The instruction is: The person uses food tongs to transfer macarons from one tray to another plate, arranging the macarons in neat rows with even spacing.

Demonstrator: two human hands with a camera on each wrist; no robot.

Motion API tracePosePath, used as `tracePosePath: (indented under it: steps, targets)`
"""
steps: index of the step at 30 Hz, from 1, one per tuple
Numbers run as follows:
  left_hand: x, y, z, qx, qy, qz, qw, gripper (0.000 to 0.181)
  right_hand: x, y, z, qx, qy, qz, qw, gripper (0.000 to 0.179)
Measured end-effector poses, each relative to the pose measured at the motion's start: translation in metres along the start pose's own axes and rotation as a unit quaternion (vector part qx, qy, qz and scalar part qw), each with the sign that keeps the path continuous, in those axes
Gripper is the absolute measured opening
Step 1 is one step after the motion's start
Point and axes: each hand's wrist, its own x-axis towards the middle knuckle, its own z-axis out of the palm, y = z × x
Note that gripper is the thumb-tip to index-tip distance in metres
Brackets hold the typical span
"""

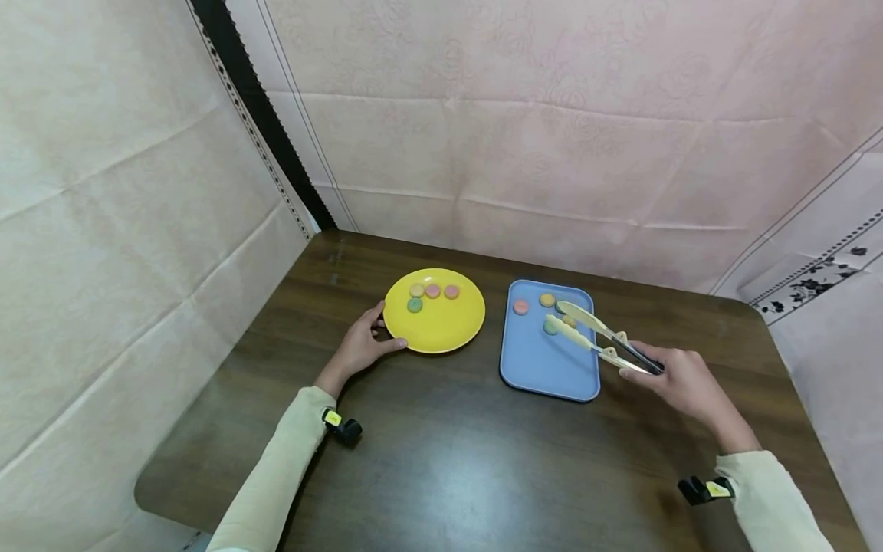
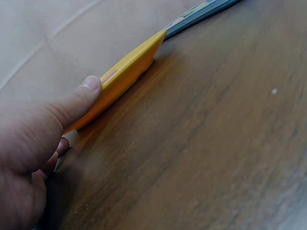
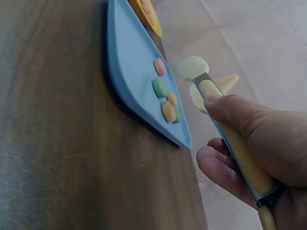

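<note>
My left hand (image 1: 363, 345) holds the near left edge of a round yellow plate (image 1: 441, 326); in the left wrist view its thumb (image 2: 88, 91) lies along the rim. On the plate are several small macarons: two pink, a pale yellow and a green one (image 1: 415, 305). To the right, a blue tray (image 1: 545, 368) carries several more, among them a pink macaron (image 1: 520, 307) and a yellow one (image 1: 547, 300). My right hand (image 1: 683, 383) grips cream-tipped tongs (image 1: 607, 353). Their two tips are spread apart above the tray's macarons, partly hiding some, with nothing visibly pinched.
Plate and tray stand apart on a dark brown wooden table (image 1: 428, 437), towards its far edge. Pale cloth (image 1: 552, 153) hangs behind the table and to its left. Each wrist wears a small black camera (image 1: 345, 431).
</note>
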Motion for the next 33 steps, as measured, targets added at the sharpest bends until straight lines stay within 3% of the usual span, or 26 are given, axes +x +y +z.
tracePosePath:
  steps: [11, 33]
  targets:
    - [0.001, 0.0, 0.0, 0.006, 0.0, -0.007, 1.0, 0.103, -0.007, 0.006, 0.017, 0.023, -0.032, 0.023, 0.999, 0.07]
    - [-0.001, 0.004, 0.0, 0.002, -0.004, -0.023, 0.9997, 0.104, -0.005, 0.004, 0.025, -0.018, -0.006, -0.017, 0.9997, 0.062]
